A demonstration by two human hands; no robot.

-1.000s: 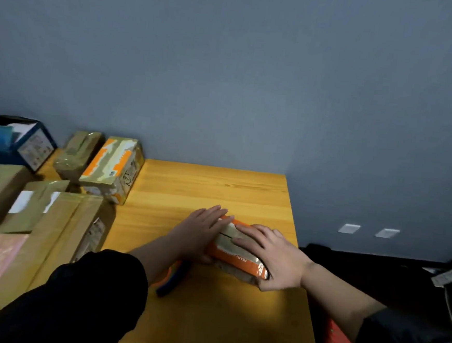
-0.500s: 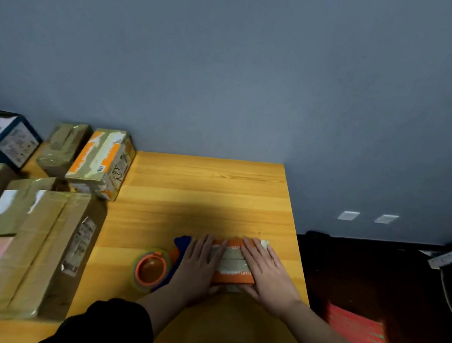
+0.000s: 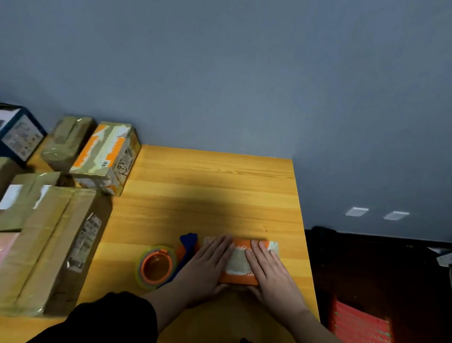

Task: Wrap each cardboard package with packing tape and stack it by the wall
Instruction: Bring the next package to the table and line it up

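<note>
A small orange package [image 3: 239,264] with tape across its top lies on the wooden table [image 3: 217,192] near the front edge. My left hand [image 3: 208,264] lies flat on its left half and my right hand [image 3: 270,269] lies flat on its right half, fingers straight and pointing towards the wall. Just left of the package stands a tape dispenser [image 3: 158,267] with an orange core and a blue handle.
Taped cardboard boxes fill the table's left side: a large one [image 3: 43,246], an orange-and-white one [image 3: 107,156] by the wall, a small brown one [image 3: 65,142] and a blue box [image 3: 14,133]. A red crate [image 3: 361,333] sits on the dark floor at the right.
The package was turned square to the table edge, and both hands moved from gripping its ends to lying flat on top. The tape dispenser came into view at its left.
</note>
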